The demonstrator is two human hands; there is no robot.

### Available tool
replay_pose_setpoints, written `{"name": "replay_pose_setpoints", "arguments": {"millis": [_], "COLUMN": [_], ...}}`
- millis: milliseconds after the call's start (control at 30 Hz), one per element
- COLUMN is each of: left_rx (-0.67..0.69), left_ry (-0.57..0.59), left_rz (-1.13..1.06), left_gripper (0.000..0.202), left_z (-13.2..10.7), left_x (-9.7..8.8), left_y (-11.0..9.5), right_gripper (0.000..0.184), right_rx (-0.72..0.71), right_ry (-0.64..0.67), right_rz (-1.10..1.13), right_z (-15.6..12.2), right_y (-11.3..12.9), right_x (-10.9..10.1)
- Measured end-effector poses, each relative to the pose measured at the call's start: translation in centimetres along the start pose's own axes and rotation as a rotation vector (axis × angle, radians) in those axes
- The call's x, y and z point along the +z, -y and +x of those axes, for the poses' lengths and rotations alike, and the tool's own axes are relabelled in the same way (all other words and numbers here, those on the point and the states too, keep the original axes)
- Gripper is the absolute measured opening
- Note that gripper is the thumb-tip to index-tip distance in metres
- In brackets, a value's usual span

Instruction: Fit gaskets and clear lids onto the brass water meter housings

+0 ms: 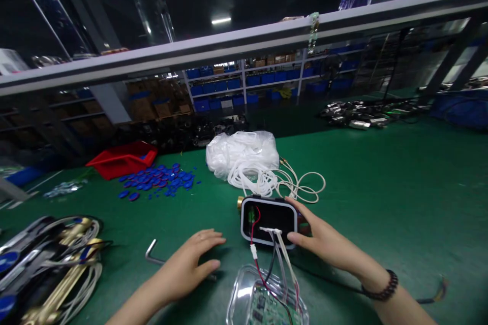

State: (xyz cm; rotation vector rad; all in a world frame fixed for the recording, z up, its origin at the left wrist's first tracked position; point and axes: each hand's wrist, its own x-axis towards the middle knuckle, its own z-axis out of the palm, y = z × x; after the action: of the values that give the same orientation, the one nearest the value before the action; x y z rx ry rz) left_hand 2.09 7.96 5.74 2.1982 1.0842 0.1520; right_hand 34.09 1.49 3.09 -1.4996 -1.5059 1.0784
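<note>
My right hand (324, 236) grips the right side of a black housing (280, 216) with a grey rim, thumb at the front and fingers behind. The housing stands with its open side towards me, and a brass fitting (239, 203) sticks out at its left. Red, black and white wires run from inside it, past a white connector (253, 251), to a circuit board (263, 307) in a clear plastic cover (238, 294) below. My left hand (190, 264) is open to the left, holding nothing. Under it lies a hex key (151, 251), partly hidden.
Behind the housing lie coiled white cables (253, 177) and a white plastic bag (244, 150). Blue discs (163, 177) are scattered by a red bin (124, 159). Metal-and-black assemblies with cables (53, 269) fill the left front. A shelf edge (229, 43) crosses above the green table (373, 183).
</note>
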Motion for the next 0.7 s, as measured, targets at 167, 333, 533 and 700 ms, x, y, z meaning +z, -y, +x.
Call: {"name": "replay_pose_setpoints", "arguments": {"millis": [167, 333, 533, 700], "left_rx": [-0.114, 0.008, 0.129, 0.513], "left_ry": [-0.212, -0.387, -0.387, 0.004], "left_rz": [0.148, 0.156, 0.084, 0.029], "left_gripper": [0.027, 0.016, 0.021, 0.056], "left_z": [-5.9, -1.8, 1.8, -3.9], "left_x": [-1.1, -1.0, 1.2, 6.5], "left_y": [6.2, 8.1, 2.3, -0.6], "right_gripper": [0.067, 0.061, 0.061, 0.059], "right_rx": [-0.052, -0.087, -0.102, -0.11], "right_ry": [-0.23, -0.294, -0.236, -0.164], "right_rz": [-0.035, 0.033, 0.03, 0.019], "right_z": [0.8, 1.6, 1.6, 1.1], "right_y": [-1.3, -1.4, -0.9, -0.4], "right_x": [1.4, 2.4, 1.9, 1.5]}}
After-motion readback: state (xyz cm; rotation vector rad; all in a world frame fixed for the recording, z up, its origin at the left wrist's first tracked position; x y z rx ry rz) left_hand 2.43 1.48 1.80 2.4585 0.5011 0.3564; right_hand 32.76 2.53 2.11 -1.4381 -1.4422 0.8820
